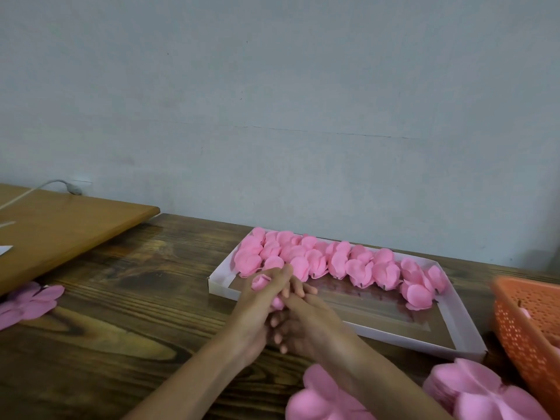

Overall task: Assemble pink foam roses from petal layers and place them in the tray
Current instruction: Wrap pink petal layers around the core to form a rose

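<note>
My left hand [257, 310] and my right hand [306, 319] are clasped together just in front of the tray's near-left corner. Between them they grip a small pink foam rose [261, 281]; its bud shows above my left thumb and a bit of pink shows lower between the fingers. The white shallow tray [394, 336] lies on the dark wooden table and holds several finished pink roses [333, 262] packed along its far side. Its near half shows bare brown bottom.
Stacks of flat pink petal layers [472, 389] lie near the bottom right, and more petal layers [27, 301] sit at the left edge. An orange perforated basket [527, 325] stands at the right. A lighter wooden board [60, 225] rests at back left.
</note>
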Demonstrator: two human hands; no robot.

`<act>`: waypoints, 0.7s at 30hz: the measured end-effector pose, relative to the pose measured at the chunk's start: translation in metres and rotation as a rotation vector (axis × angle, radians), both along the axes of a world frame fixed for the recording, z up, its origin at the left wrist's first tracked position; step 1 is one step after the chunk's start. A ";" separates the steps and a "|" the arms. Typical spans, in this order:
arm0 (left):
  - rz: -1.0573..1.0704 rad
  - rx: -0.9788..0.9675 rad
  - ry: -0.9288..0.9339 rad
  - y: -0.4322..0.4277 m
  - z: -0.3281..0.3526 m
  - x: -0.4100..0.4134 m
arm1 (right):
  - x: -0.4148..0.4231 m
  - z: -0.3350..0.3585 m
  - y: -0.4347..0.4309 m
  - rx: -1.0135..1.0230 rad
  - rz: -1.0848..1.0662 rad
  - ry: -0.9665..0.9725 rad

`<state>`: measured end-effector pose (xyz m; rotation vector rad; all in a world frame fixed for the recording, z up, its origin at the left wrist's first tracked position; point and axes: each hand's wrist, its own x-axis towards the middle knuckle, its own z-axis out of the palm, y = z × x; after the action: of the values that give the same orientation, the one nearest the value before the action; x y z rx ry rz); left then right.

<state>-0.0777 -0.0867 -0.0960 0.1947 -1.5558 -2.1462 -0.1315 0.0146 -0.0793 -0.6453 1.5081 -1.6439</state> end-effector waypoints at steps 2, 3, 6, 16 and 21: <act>0.040 0.043 0.008 0.001 0.000 -0.001 | 0.004 0.001 0.001 -0.068 -0.005 0.066; 0.059 0.052 0.007 0.000 0.000 0.000 | 0.008 0.000 0.002 -0.139 0.007 0.088; 0.041 0.025 -0.059 -0.002 0.002 0.001 | 0.013 -0.004 0.004 -0.248 -0.054 0.154; -0.020 0.013 -0.051 -0.002 -0.004 0.000 | 0.013 0.008 0.006 -0.023 -0.056 0.010; -0.015 0.022 -0.076 -0.004 -0.002 0.000 | 0.021 0.003 0.004 -0.212 -0.106 0.037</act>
<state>-0.0774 -0.0906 -0.0977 0.2757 -1.5807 -2.1911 -0.1110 0.0189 -0.0766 -0.7235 1.4264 -1.8995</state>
